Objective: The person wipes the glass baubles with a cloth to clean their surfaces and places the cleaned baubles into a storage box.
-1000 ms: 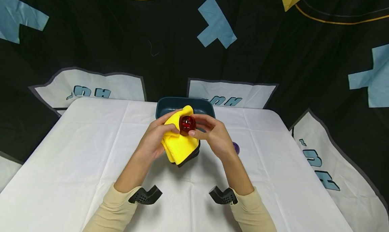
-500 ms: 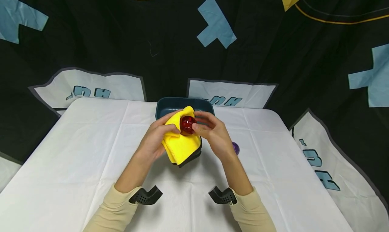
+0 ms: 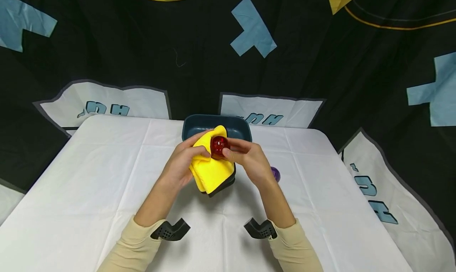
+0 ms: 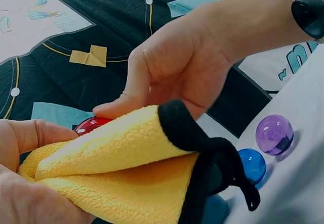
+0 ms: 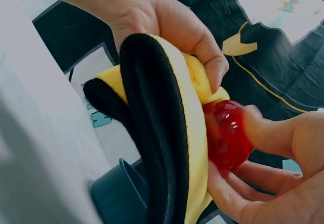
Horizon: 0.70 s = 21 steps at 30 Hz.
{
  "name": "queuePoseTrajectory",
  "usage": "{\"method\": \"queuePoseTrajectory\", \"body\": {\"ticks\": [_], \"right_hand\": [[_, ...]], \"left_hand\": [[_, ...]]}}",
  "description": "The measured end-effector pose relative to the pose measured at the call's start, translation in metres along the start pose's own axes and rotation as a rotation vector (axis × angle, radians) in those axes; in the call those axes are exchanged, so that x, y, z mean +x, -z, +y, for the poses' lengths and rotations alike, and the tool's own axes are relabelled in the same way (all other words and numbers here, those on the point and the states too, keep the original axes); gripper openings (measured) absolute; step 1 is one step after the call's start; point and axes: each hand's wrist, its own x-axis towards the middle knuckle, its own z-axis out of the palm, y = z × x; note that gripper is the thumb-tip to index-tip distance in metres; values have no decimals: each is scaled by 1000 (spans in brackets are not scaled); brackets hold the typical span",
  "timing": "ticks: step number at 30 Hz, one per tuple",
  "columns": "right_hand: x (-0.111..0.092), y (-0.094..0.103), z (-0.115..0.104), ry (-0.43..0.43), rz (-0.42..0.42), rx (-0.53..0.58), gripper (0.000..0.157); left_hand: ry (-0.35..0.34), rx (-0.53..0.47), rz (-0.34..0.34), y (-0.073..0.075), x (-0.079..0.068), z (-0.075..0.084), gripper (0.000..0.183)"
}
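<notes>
A clear red ball (image 3: 219, 147) sits against a yellow cloth (image 3: 213, 173) with a black edge and underside, both held up over the table. My left hand (image 3: 183, 159) grips the cloth, its thumb pressing on the yellow face beside the ball. From the other side my right hand (image 3: 251, 159) pinches the red ball (image 5: 230, 135) between thumb and fingers. In the left wrist view, the cloth (image 4: 121, 158) hides most of the ball.
Behind the hands stands a dark teal tub (image 3: 199, 123) on the white-covered table (image 3: 107, 177). A purple ball (image 4: 274, 134) and a blue ball (image 4: 251, 166) lie on the tabletop. A black printed curtain (image 3: 199, 66) hangs behind.
My right thumb and fingers have shifted their place on the red ball. The left hand keeps its hold on the cloth, almost unmoved.
</notes>
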Motion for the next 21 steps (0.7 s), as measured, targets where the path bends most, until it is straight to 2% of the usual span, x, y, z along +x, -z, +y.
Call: {"method": "queuePoseTrajectory", "body": {"ticks": [4,8,12,17,21], "right_hand": [[1,0,0,-19,-20,-8,46],[0,0,-1,31,3,14,43],[-3,1,-1,75,0,5,43],[-4,4,-1,89,-57,-9,54],[-1,3,0,67,-23,9,54]], "left_hand": [[-10,-24,-8,0,0,2,67],[-13,-34,-33,0,0,2,67],[-1,-29,-21,1,1,1,67],[10,-15,-1,2,1,0,67],[12,-1,-19,2,1,-1,67]]}}
